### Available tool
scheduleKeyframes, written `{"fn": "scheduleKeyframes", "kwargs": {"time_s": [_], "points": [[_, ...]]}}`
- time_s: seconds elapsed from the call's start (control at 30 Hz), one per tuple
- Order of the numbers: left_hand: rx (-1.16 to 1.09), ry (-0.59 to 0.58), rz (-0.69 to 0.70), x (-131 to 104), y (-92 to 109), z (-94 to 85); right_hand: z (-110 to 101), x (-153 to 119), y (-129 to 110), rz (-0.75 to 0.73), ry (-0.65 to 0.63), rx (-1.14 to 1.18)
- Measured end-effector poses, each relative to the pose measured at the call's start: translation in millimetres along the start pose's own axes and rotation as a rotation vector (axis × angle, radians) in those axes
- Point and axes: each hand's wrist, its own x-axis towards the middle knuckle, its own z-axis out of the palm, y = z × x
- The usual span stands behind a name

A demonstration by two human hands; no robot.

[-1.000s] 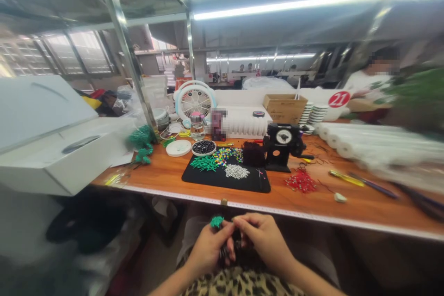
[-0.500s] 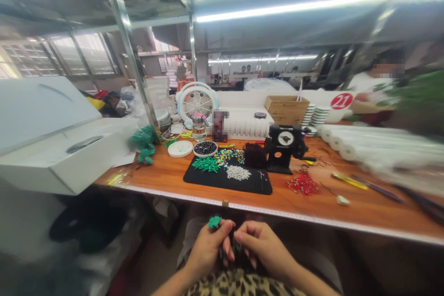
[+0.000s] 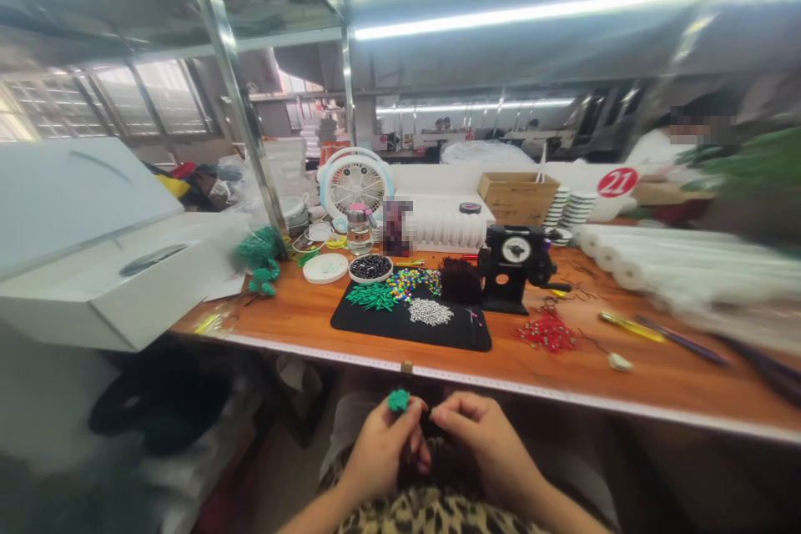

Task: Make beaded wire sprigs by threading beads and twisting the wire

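Both hands are working close together in the lap, just below the near edge of the wooden table (image 3: 300, 319): the left hand (image 3: 380, 452) is curling closed around a small green beaded piece (image 3: 398, 400), whose tuft is poking up above the thumb and forefinger, while the right hand (image 3: 486, 444) is pinching its thumb and forefinger together right beside it, on something too small and dark to make out; a dark bundle is hanging between the two palms, too blurred to name. The fingertips of the two hands are nearly touching. On the table beyond them a black mat (image 3: 410, 327) is lying, carrying a heap of green beads (image 3: 370, 296), a heap of mixed coloured beads (image 3: 410, 280), a heap of silvery white beads (image 3: 429, 312) and a dark fuzzy clump (image 3: 459, 279). Just behind the mat a round dish of dark beads (image 3: 370, 268) is sitting next to a flat white disc (image 3: 324, 268), and a black hand-crank machine (image 3: 514, 263) is standing at the mat's right corner. Red beaded bits (image 3: 545, 333) are lying to the right of the mat, a small white fan (image 3: 354, 181) is standing at the back, and a large white box (image 3: 93, 263) is resting on the table's left end
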Motion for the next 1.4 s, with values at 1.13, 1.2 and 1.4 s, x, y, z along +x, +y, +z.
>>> {"fn": "scheduleKeyframes", "kwargs": {"time_s": [1.13, 1.2, 1.4], "points": [[-0.187, -0.070, 0.013, -5, 2, 3.3, 6, -4, -8, -0.172, -0.047, -0.073], [-0.229, -0.056, 0.019, -4, 2, 3.4, 6, -4, -7, -0.159, -0.057, -0.058], [-0.303, -0.103, -0.022, -2, 5, 4.1, 4, -4, -4, -0.195, -0.030, -0.154]]}}
